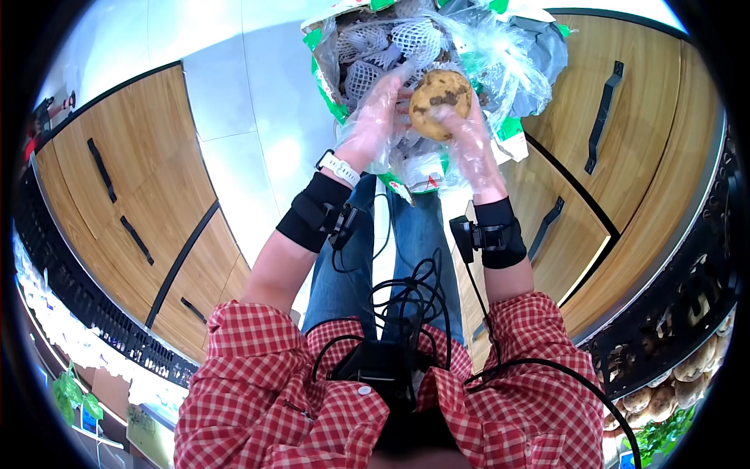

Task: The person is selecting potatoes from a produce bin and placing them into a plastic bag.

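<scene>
My right hand [469, 138], in a clear plastic glove, grips a round tan root vegetable [440, 97] with brown patches. My left hand [375, 120], gloved the same way, is spread just left of it; whether its fingertips touch the vegetable I cannot tell. Both hands are over an opened cardboard box [321, 76] with white and green sides. Inside the box lie several items in white foam net sleeves [417, 40]. Crumpled clear plastic film [504, 64] bulges over the box's right side.
Wooden drawer fronts with black handles flank me at left [135, 146] and right [638, 117]. Black crates [662, 334] line the counter edge, with brown root vegetables [662, 404] at lower right. Pale floor tiles [228, 88] lie beyond. Looped black cables [410, 293] hang before my legs.
</scene>
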